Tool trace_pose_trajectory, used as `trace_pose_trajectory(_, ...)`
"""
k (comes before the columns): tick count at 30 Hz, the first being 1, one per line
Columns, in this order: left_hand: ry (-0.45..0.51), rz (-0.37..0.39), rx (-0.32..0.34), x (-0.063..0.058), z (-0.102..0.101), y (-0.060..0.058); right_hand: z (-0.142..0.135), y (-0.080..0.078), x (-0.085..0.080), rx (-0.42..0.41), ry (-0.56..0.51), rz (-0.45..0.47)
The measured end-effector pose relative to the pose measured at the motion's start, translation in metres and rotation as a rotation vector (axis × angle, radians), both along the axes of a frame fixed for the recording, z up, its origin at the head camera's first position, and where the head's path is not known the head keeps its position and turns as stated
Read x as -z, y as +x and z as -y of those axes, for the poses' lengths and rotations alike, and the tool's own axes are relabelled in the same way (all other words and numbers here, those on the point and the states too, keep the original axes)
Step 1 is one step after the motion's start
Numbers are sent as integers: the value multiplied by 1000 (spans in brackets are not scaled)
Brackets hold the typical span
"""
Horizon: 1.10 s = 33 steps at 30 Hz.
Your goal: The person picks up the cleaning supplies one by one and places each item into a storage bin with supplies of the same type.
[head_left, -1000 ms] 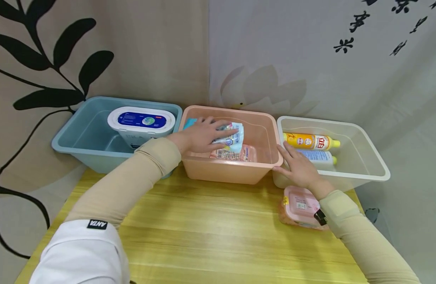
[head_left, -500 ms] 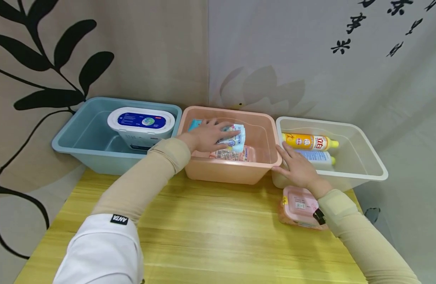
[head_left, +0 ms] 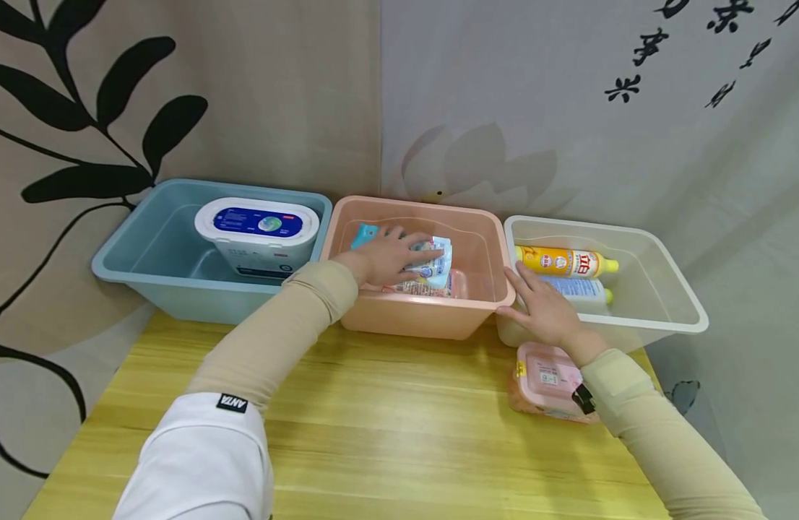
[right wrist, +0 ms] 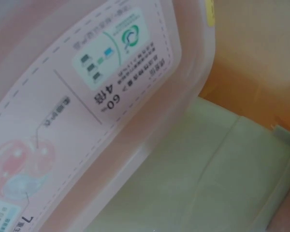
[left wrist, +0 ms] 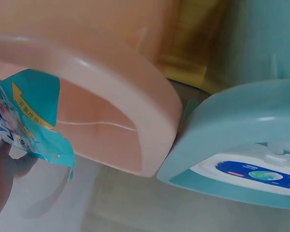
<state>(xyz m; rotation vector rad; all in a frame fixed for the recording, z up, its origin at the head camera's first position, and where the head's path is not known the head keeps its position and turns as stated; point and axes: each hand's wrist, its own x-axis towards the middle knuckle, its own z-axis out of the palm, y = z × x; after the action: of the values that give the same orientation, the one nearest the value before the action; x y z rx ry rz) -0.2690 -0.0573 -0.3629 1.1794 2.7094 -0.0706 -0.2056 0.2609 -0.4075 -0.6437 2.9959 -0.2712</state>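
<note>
My left hand (head_left: 386, 258) spreads its fingers and thumb over a light-blue refill pouch (head_left: 441, 264) inside the pink bin (head_left: 412, 319). In the left wrist view, the teal end of the pouch (left wrist: 36, 113) sticks out beyond the left hand (left wrist: 5, 169), whose fingertips are against its lower edge. Beneath the pouch lies a pink printed pack (head_left: 460, 284), partly covered. My right hand (head_left: 544, 306) rests with extended fingers where the pink bin meets the white bin (head_left: 688, 314), fingertips at the two rims. Nothing is gripped by it.
The white bin holds a yellow bottle (head_left: 558, 261) and a blue-labelled white bottle (head_left: 581, 289). A blue bin (head_left: 146, 267) at left contains a white lidded tub (head_left: 259, 238). On the wooden table (head_left: 399, 419), a pink lidded box (head_left: 545, 379) sits under the right wrist.
My left hand and the pouch have shifted slightly right within the pink bin, the forearm following. The right hand keeps its place at the rims.
</note>
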Motion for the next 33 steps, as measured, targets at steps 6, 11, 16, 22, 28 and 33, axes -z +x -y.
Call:
trace_pose_trajectory(6, -22, -4, 13, 4, 0, 1, -1, -1, 1, 3, -1, 2)
trace_pose_trajectory(11, -33, 2, 2, 6, 0, 2, -1, -1, 2, 8, -4, -1)
trace_pose_trajectory(16, -49, 14, -23, 8, 1, 4, 0, 0, 1, 16, -3, 2)
trace_pose_trajectory(22, -6, 31, -35, 10, 3, 4, 0, 0, 0, 10, 7, 6)
trace_pose_trajectory(28, 87, -42, -21, 11, 2, -1, 0, -1, 1, 6, -3, -10)
trace_pose_trajectory(33, 70, -44, -13, 12, 1, -1, 0, 0, 1, 9, -4, 2)
